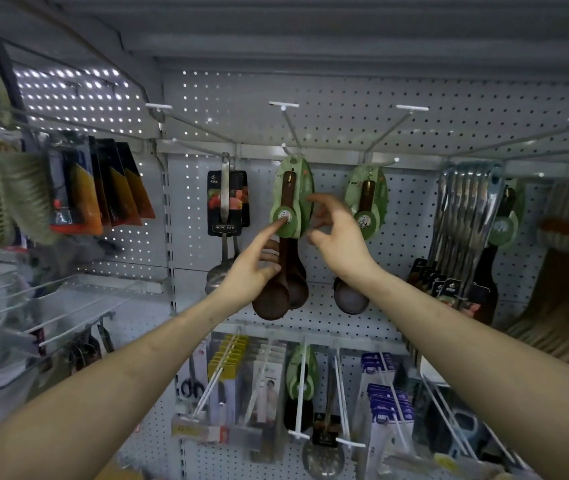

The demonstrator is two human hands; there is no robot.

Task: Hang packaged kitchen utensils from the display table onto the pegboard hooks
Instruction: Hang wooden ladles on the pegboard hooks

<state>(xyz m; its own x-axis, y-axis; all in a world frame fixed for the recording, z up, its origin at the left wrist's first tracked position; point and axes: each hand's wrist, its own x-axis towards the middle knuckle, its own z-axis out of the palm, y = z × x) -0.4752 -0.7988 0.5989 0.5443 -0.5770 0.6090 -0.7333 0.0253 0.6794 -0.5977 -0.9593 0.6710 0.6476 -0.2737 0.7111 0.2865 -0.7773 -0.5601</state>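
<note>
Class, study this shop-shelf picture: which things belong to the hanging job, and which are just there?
Job: brown ladles on their green card, hook above them, pegboard, left hand, right hand.
Just there: steel ladle pack, second green-card ladle, scissors, blue boxes.

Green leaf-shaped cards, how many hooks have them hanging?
4. The centre card between the left hand and right hand, a second card just right, a far-right card beside the steel utensils, a lower card on the bottom row. More may hide behind each.
</note>
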